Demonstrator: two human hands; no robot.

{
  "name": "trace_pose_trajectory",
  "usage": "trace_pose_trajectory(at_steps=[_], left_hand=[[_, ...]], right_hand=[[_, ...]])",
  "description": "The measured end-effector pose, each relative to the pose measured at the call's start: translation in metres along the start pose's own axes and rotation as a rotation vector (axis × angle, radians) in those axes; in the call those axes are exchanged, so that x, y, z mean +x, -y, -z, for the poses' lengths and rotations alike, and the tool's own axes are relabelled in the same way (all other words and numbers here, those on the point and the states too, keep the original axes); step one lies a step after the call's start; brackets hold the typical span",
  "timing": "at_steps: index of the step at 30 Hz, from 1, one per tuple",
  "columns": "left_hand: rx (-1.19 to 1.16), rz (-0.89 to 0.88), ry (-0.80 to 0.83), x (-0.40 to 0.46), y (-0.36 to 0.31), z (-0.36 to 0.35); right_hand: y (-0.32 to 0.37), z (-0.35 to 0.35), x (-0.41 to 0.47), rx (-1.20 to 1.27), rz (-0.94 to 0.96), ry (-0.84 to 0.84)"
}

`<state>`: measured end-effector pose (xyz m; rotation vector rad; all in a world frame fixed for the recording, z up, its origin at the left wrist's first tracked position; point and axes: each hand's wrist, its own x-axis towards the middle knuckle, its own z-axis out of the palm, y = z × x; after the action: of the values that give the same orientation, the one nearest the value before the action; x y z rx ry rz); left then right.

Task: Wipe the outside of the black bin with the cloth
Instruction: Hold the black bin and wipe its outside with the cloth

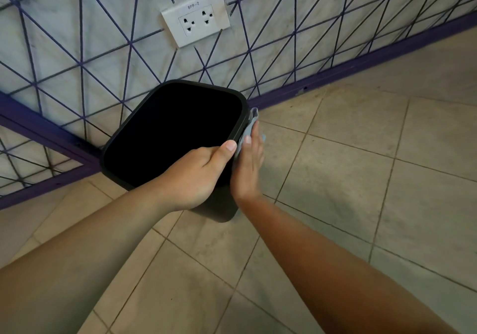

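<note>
Two bare forearms reach forward over the tiled floor (361,152) toward the black bin (170,132), which stands on the floor close against the wall. The left hand (196,176) grips the bin's near rim, thumb lying along the rim's top edge and the fingers curled down over the near outside wall, where they are hidden. The right hand (249,168) lies flat against the bin's right outside wall, fingers straight and together, pressing the grey cloth (249,127) between palm and bin; the cloth shows beyond the fingertips, near the bin's right rim. The bin appears slightly tilted, though the wide-angle view makes this uncertain. Behind the bin, a purple skirting strip (361,67) runs along the wall's base. Above the bin, a white double socket (196,21) sits on the pale wall (77,49), which is crossed by dark purple lines.
</note>
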<state>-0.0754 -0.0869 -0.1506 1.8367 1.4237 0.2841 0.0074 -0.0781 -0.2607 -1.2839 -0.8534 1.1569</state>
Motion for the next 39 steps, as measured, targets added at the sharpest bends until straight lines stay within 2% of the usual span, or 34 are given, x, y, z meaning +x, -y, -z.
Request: trace_pose_trajectory(at_steps=[6, 10, 15, 20, 25, 31, 37, 39], left_hand=[[-0.015, -0.015, 0.044, 0.001, 0.002, 0.003], [-0.004, -0.028, 0.042, 0.001, 0.001, 0.003], [-0.025, -0.024, 0.064, 0.001, -0.001, 0.004], [0.002, -0.004, 0.041, 0.003, 0.000, 0.004], [-0.038, -0.006, 0.085, 0.004, 0.001, 0.006], [0.019, 0.004, 0.064, 0.004, 0.001, 0.005], [-0.017, 0.008, 0.093, 0.004, 0.000, 0.005], [-0.006, 0.008, 0.067, 0.005, -0.001, 0.005]], right_hand=[[-0.005, -0.005, -0.029, -0.004, 0.135, 0.001], [0.004, 0.000, 0.004, 0.077, 0.012, -0.046], [-0.002, -0.010, -0.026, 0.000, 0.176, -0.049], [0.010, -0.003, 0.012, 0.101, 0.038, -0.060], [-0.007, -0.004, -0.034, -0.001, 0.150, -0.043], [0.013, -0.002, 0.015, 0.037, 0.057, -0.068], [0.001, -0.013, -0.020, 0.043, 0.128, -0.107], [0.004, -0.007, -0.002, 0.082, 0.019, -0.120]])
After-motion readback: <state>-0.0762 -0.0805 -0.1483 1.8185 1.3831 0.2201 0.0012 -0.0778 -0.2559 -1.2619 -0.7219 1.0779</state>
